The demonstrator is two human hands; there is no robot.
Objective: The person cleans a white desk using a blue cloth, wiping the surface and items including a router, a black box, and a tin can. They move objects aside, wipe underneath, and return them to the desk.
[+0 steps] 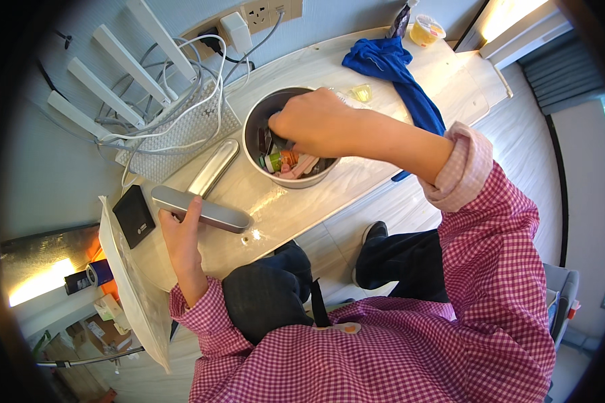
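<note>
In my left hand [184,237] is a long grey case [217,214] with rounded ends, gripped near its left part with the thumb on top. A shiny silver elongated piece [214,169] lies on the table just behind it; one end is covered by the case. My right hand [315,123] reaches down into a round bin [295,182] with a pale rim. Its fingers are curled beside a dark item [281,142]; whether they grip it is hidden. Inside the bin are a green and orange container [281,160], a pink piece [302,167] and other small items.
A white router [181,136] with several antennas and tangled cables stands against the wall. A black flat box [134,216] lies left. Behind my right forearm are a blue cloth [398,70], a yellow clear piece [361,92], a plastic cup [426,31] and a dark bottle [401,21].
</note>
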